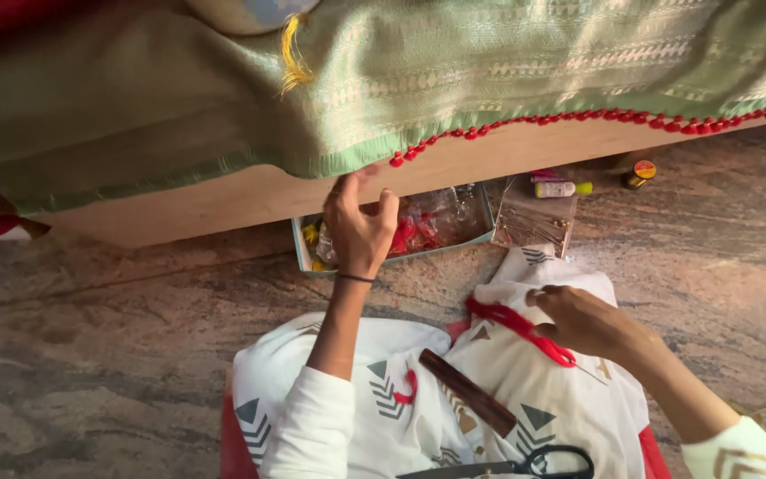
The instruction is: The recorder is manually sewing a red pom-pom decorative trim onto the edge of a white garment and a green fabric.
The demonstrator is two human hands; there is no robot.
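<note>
Stone floor (90, 355) beneath; my left hand (358, 229) pinched the green fabric's edge (347, 164), fingers together; right hand (582, 321) clamped red thread (525, 330). Red bobble trim (578, 118) ran rightward from my fingers; leftward edge bare.

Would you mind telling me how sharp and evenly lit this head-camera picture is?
Head view: soft daylight, no harsh glare; green fabric brightest at upper right; deep shadow under the wooden edge; left hand and right hand slightly soft; scissors cut off by the bottom frame.

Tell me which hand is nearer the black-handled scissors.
Right. The right hand, holding red thread, sits just above the scissors; the left hand is far up at the cloth's edge.
</note>
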